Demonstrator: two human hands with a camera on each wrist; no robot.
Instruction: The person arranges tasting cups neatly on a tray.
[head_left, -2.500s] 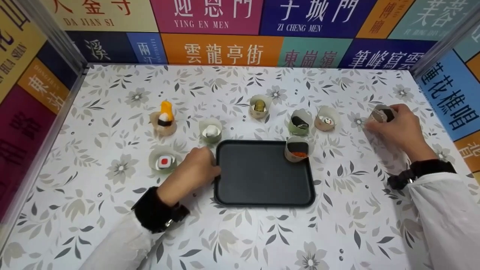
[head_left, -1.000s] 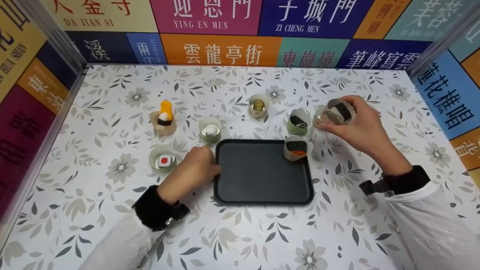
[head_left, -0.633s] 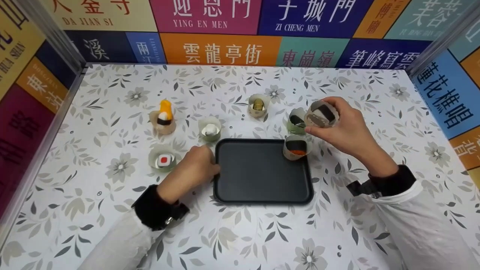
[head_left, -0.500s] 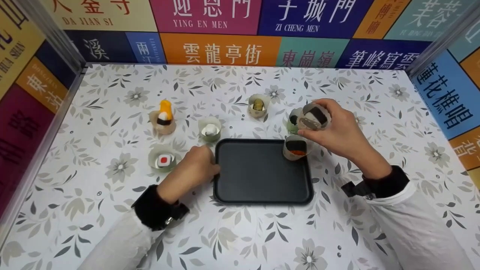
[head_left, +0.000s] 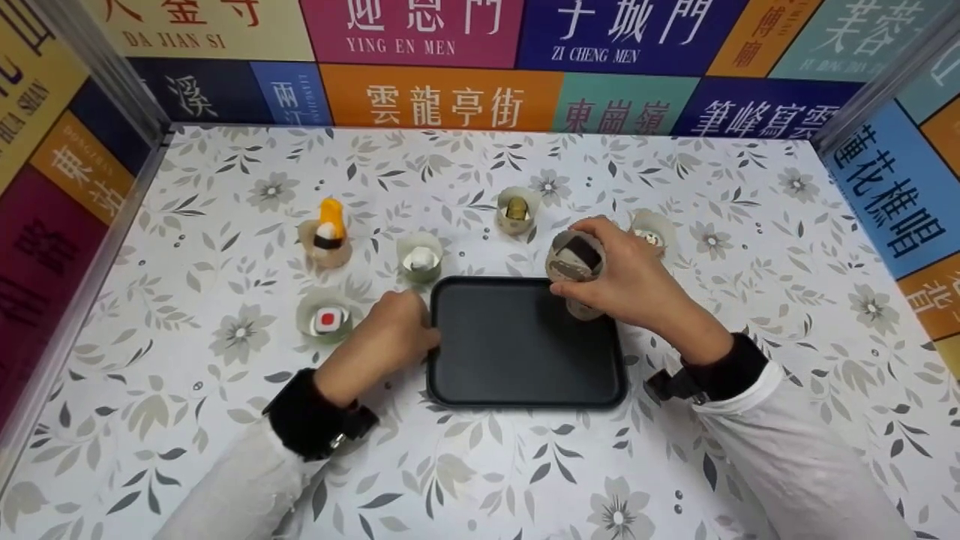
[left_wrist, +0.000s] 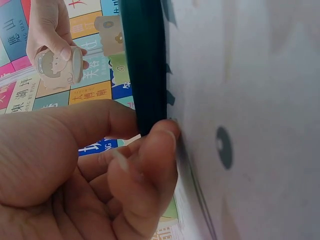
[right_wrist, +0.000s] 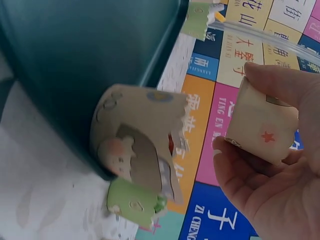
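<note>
In the head view my left hand is at the left rim of a black tray; the left wrist view shows thumb and fingers pinching the tray's edge. My right hand grips a beige paper baking cup between thumb and fingers, raised by the tray's back right corner. A sushi-like piece with a black band sits inside. Below it on that corner stands another beige cup, mostly hidden in the head view but plain in the right wrist view, a cartoon figure on its side.
Left of the tray stand an orange-topped sushi cup, a green cup with a red-centred piece and one with a white piece. Behind it is a small cup; another is behind my right hand. Printed panels wall the table.
My right hand has lifted the banded-piece cup from the far right and carried it left to the tray's back right corner, now covering the cups there. My left hand has stayed put.
</note>
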